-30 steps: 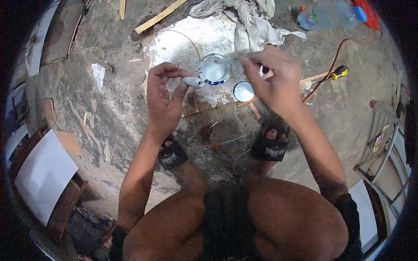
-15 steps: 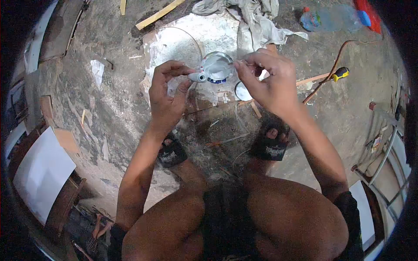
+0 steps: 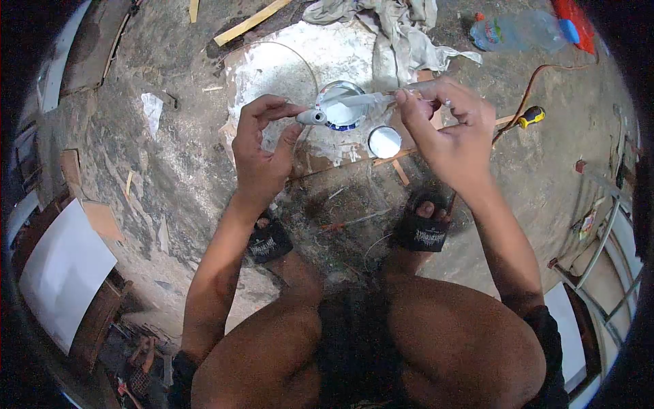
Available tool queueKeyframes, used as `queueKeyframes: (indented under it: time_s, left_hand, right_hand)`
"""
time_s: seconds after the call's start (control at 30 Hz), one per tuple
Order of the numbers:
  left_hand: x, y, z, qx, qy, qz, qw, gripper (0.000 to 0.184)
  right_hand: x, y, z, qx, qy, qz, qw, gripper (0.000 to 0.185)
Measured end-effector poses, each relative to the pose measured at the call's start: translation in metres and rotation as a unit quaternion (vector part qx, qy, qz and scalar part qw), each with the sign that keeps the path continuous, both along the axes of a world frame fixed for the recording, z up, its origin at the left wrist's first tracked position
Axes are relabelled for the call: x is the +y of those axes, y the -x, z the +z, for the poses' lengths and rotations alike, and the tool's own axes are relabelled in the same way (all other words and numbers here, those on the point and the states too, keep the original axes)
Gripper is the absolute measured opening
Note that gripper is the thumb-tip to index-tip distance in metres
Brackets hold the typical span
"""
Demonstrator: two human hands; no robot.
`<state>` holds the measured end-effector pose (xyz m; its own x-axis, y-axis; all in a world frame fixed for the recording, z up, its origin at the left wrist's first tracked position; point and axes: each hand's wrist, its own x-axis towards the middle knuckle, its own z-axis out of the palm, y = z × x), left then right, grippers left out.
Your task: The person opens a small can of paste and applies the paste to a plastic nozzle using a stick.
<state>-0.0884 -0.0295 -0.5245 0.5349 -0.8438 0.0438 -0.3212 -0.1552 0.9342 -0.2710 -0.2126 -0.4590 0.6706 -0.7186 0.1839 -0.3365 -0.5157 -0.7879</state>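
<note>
While pinching a short pale tapered tube (image 3: 311, 118) between thumb and fingers of the left hand (image 3: 262, 158), also holding a thin whitish strip (image 3: 373, 100) between thumb and fingertips of the right hand (image 3: 455, 136). On the left: narrow pinch, closed down to the width of the tapered tube, dark round hole at the end turned toward the wearer. On the right: likewise narrow, gripping the outer end of the whitish strip, with whitish smears near the fingertips.

Directly between both hands: open can (image 3: 343, 127) with blue and red on the wall, containing a white substance (image 3: 334, 109). Inner end of the whitish strip above the mouth of the can; cannot tell whether dipping into the contents. Tapered tube just beside the left rim, overlapping in view; cannot tell whether touching.

Beneath the can: white-smeared board (image 3: 272, 75), laid flat on stained concrete floor (image 3: 184, 177). To the right of the can and nearer the wearer: small round lid-like piece (image 3: 385, 142), white on top, well below the right hand. Beyond the can: crumpled pale rag (image 3: 407, 37), partly on the board.

Farther off to the right: yellow-and-black screwdriver handle (image 3: 532, 116), orange-brown cord (image 3: 538, 76), clear plastic bottle (image 3: 521, 32) with blue cap, lying on its side. At far left: large white sheet (image 3: 68, 273), tilted in view.
</note>
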Motion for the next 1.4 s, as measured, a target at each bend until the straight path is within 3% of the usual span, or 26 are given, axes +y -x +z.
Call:
queueKeyframes:
  time_s: [0.53, 1.4]
  left_hand:
    - [-0.002, 0.001, -0.001, 0.009, -0.015, -0.003, 1.0, 0.039]
    - [-0.005, 0.007, 0.005, 0.03, 0.004, -0.004, 1.0, 0.039]
  right_hand:
    - [0.008, 0.002, 0.025, -0.061, -0.007, -0.002, 0.998, 0.009]
    - [0.02, -0.002, 0.036, -0.036, 0.039, 0.015, 0.998, 0.011]
